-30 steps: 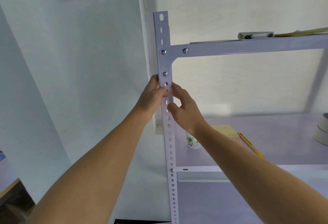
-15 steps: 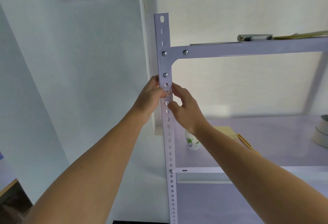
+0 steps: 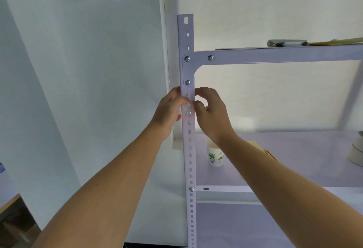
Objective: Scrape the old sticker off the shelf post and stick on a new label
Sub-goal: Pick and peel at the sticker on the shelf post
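In the head view, the only one we have, both hands are raised to the shelf post point(image 3: 189, 149), just below the lowest bolt of the corner bracket. The left hand point(image 3: 169, 110) is clamped on the post: its fingers curl behind the left edge and its thumb presses on the front face. The right hand point(image 3: 213, 114) has thumb and forefinger brought together at the right edge of the post, where a thin reddish strip, the sticker point(image 3: 190, 102), lies across the face between two holes. It seems that the right hand pinches the end of the strip, but the strip is too small for us to tell whether it is lifted or lies flat. We judge the step to be working the sticker loose with the nails. To do it well, we should hold the post firm with the left hand and peel low and slowly along the face (a fast pull may tear the strip and leave glue). A yellow tool point(image 3: 271, 154) lies on the shelf beside the paper cup point(image 3: 215, 155), and we may need it for the residue.
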